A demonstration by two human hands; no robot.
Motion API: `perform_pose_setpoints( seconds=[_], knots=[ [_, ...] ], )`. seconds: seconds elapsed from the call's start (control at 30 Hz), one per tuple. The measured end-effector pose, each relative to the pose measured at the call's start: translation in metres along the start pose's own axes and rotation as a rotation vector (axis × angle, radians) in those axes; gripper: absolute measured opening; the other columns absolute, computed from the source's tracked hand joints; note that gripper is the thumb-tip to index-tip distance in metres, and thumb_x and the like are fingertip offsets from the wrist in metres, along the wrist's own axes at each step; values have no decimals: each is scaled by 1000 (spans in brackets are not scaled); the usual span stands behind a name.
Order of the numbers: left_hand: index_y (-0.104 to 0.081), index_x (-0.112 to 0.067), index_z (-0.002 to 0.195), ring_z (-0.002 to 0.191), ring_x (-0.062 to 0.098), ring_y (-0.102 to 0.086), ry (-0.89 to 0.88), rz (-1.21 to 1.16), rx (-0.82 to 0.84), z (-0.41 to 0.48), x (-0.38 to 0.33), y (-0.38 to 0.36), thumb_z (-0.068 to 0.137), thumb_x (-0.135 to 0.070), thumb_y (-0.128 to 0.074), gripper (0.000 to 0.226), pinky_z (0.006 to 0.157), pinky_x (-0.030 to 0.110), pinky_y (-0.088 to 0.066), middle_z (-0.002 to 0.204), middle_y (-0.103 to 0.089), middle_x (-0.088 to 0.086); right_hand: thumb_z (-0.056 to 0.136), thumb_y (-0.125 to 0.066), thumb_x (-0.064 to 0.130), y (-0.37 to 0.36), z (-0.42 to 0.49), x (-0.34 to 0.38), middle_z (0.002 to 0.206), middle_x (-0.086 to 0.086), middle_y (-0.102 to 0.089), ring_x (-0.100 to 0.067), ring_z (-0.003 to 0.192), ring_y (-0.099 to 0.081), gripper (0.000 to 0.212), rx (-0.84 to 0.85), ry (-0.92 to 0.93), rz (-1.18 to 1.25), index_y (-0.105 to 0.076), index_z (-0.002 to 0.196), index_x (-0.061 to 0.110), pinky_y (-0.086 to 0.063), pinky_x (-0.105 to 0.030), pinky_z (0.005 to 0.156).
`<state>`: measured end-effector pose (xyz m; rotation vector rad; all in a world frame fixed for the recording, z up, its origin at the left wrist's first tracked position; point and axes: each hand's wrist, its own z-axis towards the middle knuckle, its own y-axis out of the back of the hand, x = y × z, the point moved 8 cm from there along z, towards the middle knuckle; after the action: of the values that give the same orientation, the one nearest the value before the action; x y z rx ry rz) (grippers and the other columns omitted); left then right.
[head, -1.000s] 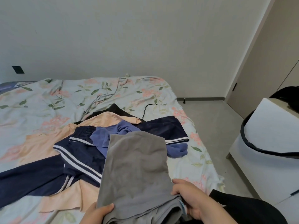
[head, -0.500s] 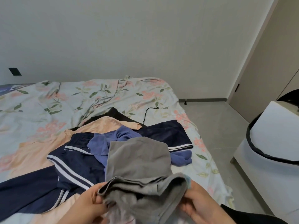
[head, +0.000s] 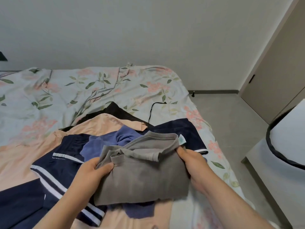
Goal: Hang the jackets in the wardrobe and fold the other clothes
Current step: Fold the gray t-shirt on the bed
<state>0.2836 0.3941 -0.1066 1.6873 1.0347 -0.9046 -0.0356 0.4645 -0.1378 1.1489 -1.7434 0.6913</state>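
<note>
The grey garment (head: pixel 145 177) is held low over the near end of the bed (head: pixel 99 86), doubled over on itself, with the heap of other clothes under it. Its left edge is pinched by the left hand (head: pixel 92 172), thumb on top and fingers tucked beneath. Its right edge is gripped by the right hand (head: pixel 193 162) just under the white label (head: pixel 181 140), thumb uppermost.

The fold looks part done. The band along the top edge is bunched and twisted, so it would best be pulled straight between the two hands before anything more is folded. The side edges should be matched first, then the cloth pressed flat. A flat base is wanted, and the navy striped garment (head: pixel 54 166), the blue garment (head: pixel 102 142) and the peach garment (head: pixel 19 154) underneath give a lumpy one.

Room is there to be used: bare floral cover lies open toward the far side, beyond the black garment (head: pixel 118 111) and a thin black cable (head: pixel 153 108). The bed's right edge is near the right hand, so a finished fold set there could slip to the floor (head: pixel 231 121). The white cabinet (head: pixel 280 171) stands just across that gap.
</note>
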Motion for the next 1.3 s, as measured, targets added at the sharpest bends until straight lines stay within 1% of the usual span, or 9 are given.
perform_pose_setpoints(
  seconds=[0.17, 0.27, 0.37, 0.53, 0.63, 0.8, 0.97, 1.2, 1.3],
  knots=[
    [-54, -3, 75, 69, 27, -54, 77, 136, -149, 30, 0, -3, 84, -21, -71, 26, 65, 41, -43, 69, -61, 10, 91, -64, 44, -13, 37, -17, 95, -5, -74, -25, 93, -68, 33, -105, -188, -77, -73, 91, 13, -54, -41, 93],
    [-60, -11, 100, 98, 27, -58, -395, 567, -412, 4, -38, -6, 85, -32, -64, 26, 85, 46, -45, 102, -64, 7, 88, -64, 32, -13, 42, -29, 91, -8, -72, -28, 91, -65, 24, -173, -227, -116, -70, 92, 9, -54, -42, 91],
    [-49, -26, 141, 142, 21, -37, -760, 911, -133, -17, -43, -64, 88, -58, -49, 62, 116, 46, -23, 151, -45, 1, 86, -60, 23, -11, 41, -30, 91, -14, -72, -33, 95, -63, 24, -227, -195, -214, -70, 89, 2, -51, -45, 92],
    [-1, -44, 152, 145, 8, 14, -478, 1061, 39, 22, 9, -92, 80, -75, 5, 78, 119, 34, 13, 163, 2, -10, 90, -59, 29, 3, 30, -45, 82, -9, -70, -29, 86, -63, 27, -286, -196, -312, -70, 89, 4, -51, -40, 87],
    [-15, -41, 154, 145, 8, 8, -502, 1056, 34, 31, 12, -94, 84, -74, 1, 79, 119, 34, 9, 163, -4, -9, 91, -59, 35, 4, 24, -43, 79, -5, -66, -31, 87, -62, 29, -356, -114, -391, -63, 79, 9, -49, -36, 82],
    [-45, -19, 146, 144, 27, -31, -478, 853, -98, 9, 5, -77, 85, -70, -40, 81, 117, 48, -25, 155, -37, 10, 78, -71, 51, -3, -12, -57, 119, -8, -60, -31, 115, -55, 59, -487, -59, -520, -58, 121, 12, -47, -39, 96],
    [-56, -5, 125, 113, 38, -53, 24, 412, -419, -23, 47, -30, 58, -31, -93, 81, 98, 53, -44, 121, -60, 19, 81, -75, 31, -6, -21, -83, 109, -3, -67, -25, 99, -63, 44, -258, -227, -196, -59, 118, 12, -50, -33, 83],
    [-69, 13, 92, 80, 36, -66, 400, -153, -183, -50, 89, -25, 47, -27, -95, 66, 83, 44, -53, 84, -71, 27, 90, -61, 3, -3, -63, -97, 101, -20, -74, -35, 94, -72, 25, 43, -488, 319, -66, 114, -1, -59, -41, 80],
    [-55, 9, 130, 76, 20, -72, 562, -337, 4, -75, 96, -55, 77, -17, -79, 64, 86, 27, -56, 69, -70, 19, 92, -53, 1, 4, -86, -98, 111, -26, -70, -41, 108, -65, 28, 118, -537, 455, -66, 116, -5, -47, -54, 101]
  ],
)
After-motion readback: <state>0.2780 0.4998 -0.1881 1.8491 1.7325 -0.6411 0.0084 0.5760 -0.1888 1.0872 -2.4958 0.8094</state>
